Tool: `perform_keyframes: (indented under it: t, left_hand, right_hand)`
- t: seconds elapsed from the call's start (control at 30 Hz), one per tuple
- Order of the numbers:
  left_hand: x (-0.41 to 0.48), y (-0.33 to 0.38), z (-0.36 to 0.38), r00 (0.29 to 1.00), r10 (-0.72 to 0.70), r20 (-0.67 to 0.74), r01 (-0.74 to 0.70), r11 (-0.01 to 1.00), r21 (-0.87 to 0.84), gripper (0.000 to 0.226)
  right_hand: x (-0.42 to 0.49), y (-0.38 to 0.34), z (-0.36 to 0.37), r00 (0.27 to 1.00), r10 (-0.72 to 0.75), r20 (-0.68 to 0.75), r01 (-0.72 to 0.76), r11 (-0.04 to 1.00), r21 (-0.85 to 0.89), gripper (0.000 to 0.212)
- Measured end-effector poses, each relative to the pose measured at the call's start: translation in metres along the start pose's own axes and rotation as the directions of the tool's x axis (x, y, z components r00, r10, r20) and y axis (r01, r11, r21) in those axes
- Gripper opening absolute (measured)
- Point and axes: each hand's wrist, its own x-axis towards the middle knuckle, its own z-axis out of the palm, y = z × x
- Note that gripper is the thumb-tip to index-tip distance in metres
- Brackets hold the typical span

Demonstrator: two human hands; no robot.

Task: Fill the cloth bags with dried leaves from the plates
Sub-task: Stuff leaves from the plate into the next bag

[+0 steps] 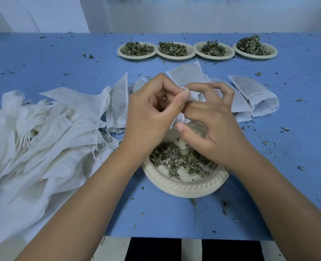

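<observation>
Cloth bag (193, 95) is bunched up between both hands, just above the near plate (184, 187) of dried leaves (182, 161). The left hand (152, 113) pinches its top edge with thumb and forefinger, and the right hand (218, 125) curls its fingers into the fabric too. A pile of empty bags (43, 132) lies to the left, and four more leaf plates (137, 55) line the far side of the blue table (287, 166).
</observation>
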Motion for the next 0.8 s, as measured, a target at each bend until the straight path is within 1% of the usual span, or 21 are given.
perform_keyframes:
  t: [0.03, 0.1, 0.13, 0.17, 0.2, 0.23, 0.27, 0.3, 0.33, 0.37, 0.4, 0.47, 0.5, 0.53, 0.6, 0.63, 0.67, 0.73, 0.77, 0.8]
  left_hand:
    - [0.000, 0.000, 0.000, 1.000, -0.006, -0.007, 0.007, 1.000, 0.009, 0.027]
    - [0.002, -0.002, -0.001, 0.998, -0.015, -0.066, 0.017, 0.999, 0.034, 0.026]
    - [0.003, -0.003, -0.002, 0.995, -0.020, -0.102, 0.024, 0.999, 0.041, 0.025]
    - [0.004, -0.004, -0.003, 0.990, -0.025, -0.140, 0.032, 0.998, 0.045, 0.025]
    - [0.005, -0.005, -0.004, 0.984, -0.030, -0.176, 0.039, 0.998, 0.049, 0.024]
    - [0.006, -0.005, -0.005, 0.978, -0.032, -0.205, 0.043, 0.998, 0.051, 0.024]
    - [0.006, -0.005, -0.005, 0.973, -0.031, -0.228, 0.044, 0.998, 0.052, 0.024]
    - [0.006, -0.005, -0.006, 0.968, -0.027, -0.248, 0.042, 0.998, 0.056, 0.024]
    - [0.006, -0.004, -0.006, 0.963, -0.018, -0.268, 0.037, 0.997, 0.067, 0.023]
    - [0.006, -0.004, -0.006, 0.956, -0.007, -0.293, 0.031, 0.997, 0.076, 0.023]
    - [0.006, -0.003, -0.007, 0.946, 0.002, -0.325, 0.024, 0.997, 0.076, 0.024]
    - [0.008, -0.003, -0.009, 0.917, 0.028, -0.398, 0.000, 0.998, 0.070, 0.025]
    - [0.009, -0.002, -0.011, 0.903, 0.050, -0.427, -0.021, 0.997, 0.073, 0.026]
    - [0.010, -0.001, -0.012, 0.891, 0.074, -0.448, -0.042, 0.996, 0.082, 0.025]
    - [0.014, 0.000, -0.016, 0.864, 0.115, -0.491, -0.073, 0.992, 0.104, 0.024]
    - [0.017, 0.000, -0.019, 0.842, 0.129, -0.525, -0.081, 0.990, 0.113, 0.024]
    - [0.019, -0.001, -0.022, 0.815, 0.145, -0.561, -0.089, 0.988, 0.126, 0.023]
    - [0.021, -0.003, -0.026, 0.782, 0.216, -0.585, -0.126, 0.974, 0.191, 0.024]
    - [0.021, -0.005, -0.026, 0.787, 0.277, -0.552, -0.161, 0.955, 0.249, 0.022]
    - [0.020, -0.007, -0.025, 0.803, 0.352, -0.482, -0.207, 0.921, 0.329, 0.018]
  right_hand:
    - [0.001, 0.001, -0.001, 0.999, 0.037, -0.004, -0.037, 0.998, 0.058, 0.032]
    - [0.003, 0.004, -0.010, 0.981, 0.160, -0.112, -0.126, 0.957, 0.261, 0.029]
    - [0.003, 0.007, -0.016, 0.959, 0.236, -0.160, -0.157, 0.905, 0.396, 0.030]
    - [0.003, 0.011, -0.022, 0.937, 0.314, -0.152, -0.193, 0.830, 0.523, 0.033]
    - [0.004, 0.015, -0.027, 0.923, 0.378, -0.076, -0.257, 0.750, 0.610, 0.040]
    - [0.004, 0.019, -0.032, 0.910, 0.408, 0.068, -0.359, 0.697, 0.620, 0.049]
    - [0.004, 0.021, -0.033, 0.877, 0.404, 0.262, -0.479, 0.680, 0.555, 0.057]
    - [0.002, 0.022, -0.034, 0.803, 0.381, 0.458, -0.581, 0.671, 0.460, 0.063]
    - [0.000, 0.022, -0.033, 0.719, 0.340, 0.607, -0.638, 0.670, 0.380, 0.068]
    - [-0.001, 0.019, -0.032, 0.659, 0.294, 0.693, -0.659, 0.670, 0.342, 0.069]
    - [-0.001, 0.016, -0.030, 0.639, 0.250, 0.728, -0.654, 0.675, 0.342, 0.068]
    - [0.001, 0.011, -0.026, 0.667, 0.210, 0.715, -0.623, 0.683, 0.381, 0.057]
    - [0.001, 0.011, -0.024, 0.695, 0.221, 0.684, -0.599, 0.704, 0.381, 0.049]
    - [0.001, 0.013, -0.022, 0.731, 0.239, 0.639, -0.559, 0.746, 0.361, 0.038]
    - [0.003, 0.018, -0.022, 0.822, 0.250, 0.512, -0.457, 0.826, 0.331, 0.013]
    - [0.004, 0.021, -0.023, 0.841, 0.237, 0.487, -0.419, 0.855, 0.307, 0.002]
    - [0.004, 0.022, -0.023, 0.831, 0.227, 0.508, -0.398, 0.880, 0.258, 0.013]
    - [0.003, 0.022, -0.022, 0.748, 0.189, 0.636, -0.379, 0.908, 0.176, 0.038]
    - [0.003, 0.020, -0.020, 0.714, 0.164, 0.681, -0.358, 0.921, 0.153, 0.043]
    - [0.002, 0.018, -0.016, 0.703, 0.136, 0.698, -0.326, 0.934, 0.146, 0.043]
